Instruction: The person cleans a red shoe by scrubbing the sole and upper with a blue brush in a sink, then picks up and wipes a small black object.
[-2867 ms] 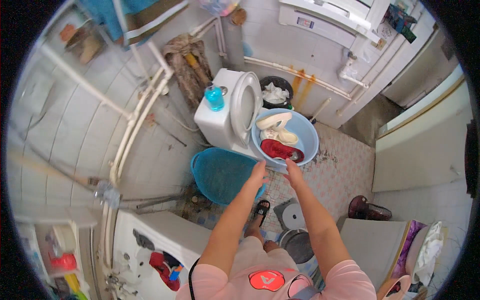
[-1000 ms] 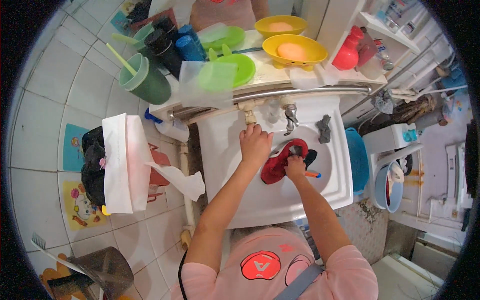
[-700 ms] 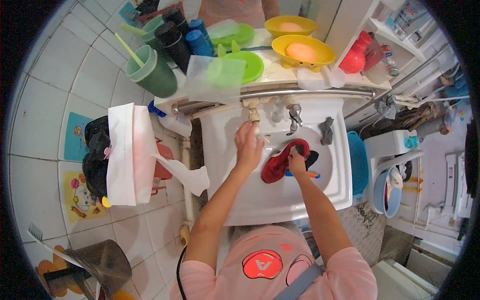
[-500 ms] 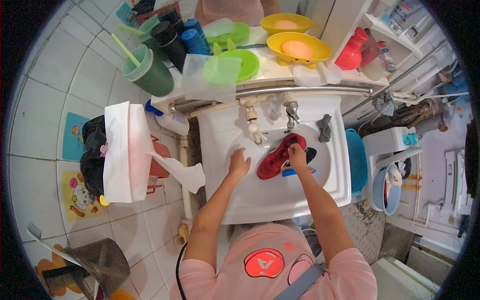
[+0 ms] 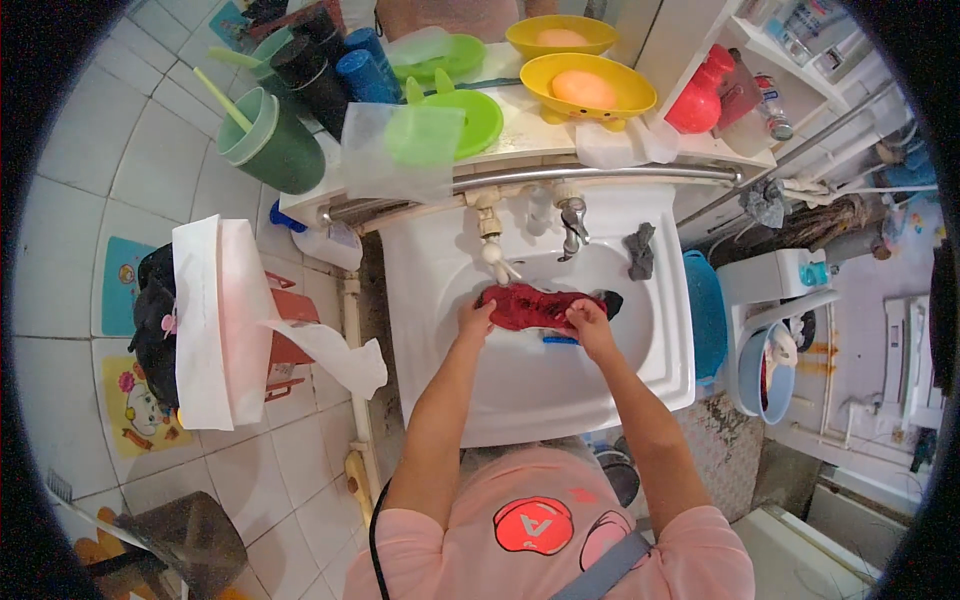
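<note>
Over the bowl of the white sink [image 5: 480, 400], a red shoe [image 5: 530, 308] with a pale edge lies crosswise between my hands. My left hand [image 5: 476, 318] is closed on its left end. At the other end, the fingers of my right hand [image 5: 588, 322] grip its near edge. Just beyond my right fingers sits a black thing [image 5: 613, 302], partly covered by the shoe. A slim blue object [image 5: 560, 340] shows under the shoe's near side; its kind is hidden. Behind the shoe, a whitish tap spout [image 5: 497, 262] points down near its left part.
A metal tap [image 5: 571, 225] stands at the sink's back, with a dark grey cloth [image 5: 640, 250] on the right ledge. The shelf behind holds a green cup [image 5: 270, 140], a green dish [image 5: 470, 122] and a yellow soap dish [image 5: 640, 95]. A tissue pack [image 5: 215, 320] hangs left.
My left hand has come from the bowl's left side to take hold of the shoe. The shoe has turned from slanting to lying crosswise. My view has shifted slightly.
</note>
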The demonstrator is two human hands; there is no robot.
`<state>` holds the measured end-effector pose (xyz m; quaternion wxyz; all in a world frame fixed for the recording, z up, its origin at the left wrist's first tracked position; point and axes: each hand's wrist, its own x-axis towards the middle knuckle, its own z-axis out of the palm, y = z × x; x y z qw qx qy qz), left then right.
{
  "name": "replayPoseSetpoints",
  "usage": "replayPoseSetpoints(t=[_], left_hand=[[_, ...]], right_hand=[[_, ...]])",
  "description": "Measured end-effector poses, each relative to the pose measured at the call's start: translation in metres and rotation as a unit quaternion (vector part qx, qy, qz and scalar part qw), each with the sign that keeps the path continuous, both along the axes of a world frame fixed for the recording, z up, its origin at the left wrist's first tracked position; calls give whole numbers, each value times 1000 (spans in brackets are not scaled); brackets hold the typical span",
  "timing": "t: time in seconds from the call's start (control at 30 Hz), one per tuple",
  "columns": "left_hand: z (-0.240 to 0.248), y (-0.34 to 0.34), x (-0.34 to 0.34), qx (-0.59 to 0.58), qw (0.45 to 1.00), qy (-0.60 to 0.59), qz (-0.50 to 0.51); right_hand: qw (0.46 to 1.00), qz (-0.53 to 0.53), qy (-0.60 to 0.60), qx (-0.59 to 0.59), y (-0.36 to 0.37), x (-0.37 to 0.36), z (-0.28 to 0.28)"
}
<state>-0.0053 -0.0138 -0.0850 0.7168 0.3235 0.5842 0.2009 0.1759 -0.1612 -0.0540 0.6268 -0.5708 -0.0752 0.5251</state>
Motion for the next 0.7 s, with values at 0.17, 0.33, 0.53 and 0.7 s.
replayPoseSetpoints(t=[0.17,0.33,0.53,0.7], left_hand=[[11,29,-2,257,960,72,-84],[20,41,3,380,906,138,-125],[59,39,2,310,934,102,-146],[62,44,-11,363,913,143,-121]], right_hand=[[964,8,-225,-142,-15,6,25],[669,325,-609,-277,-58,-3,-8],[560,408,-669,-269,-80,-5,-48],[657,413,-587,-231,-52,-31,-44]])
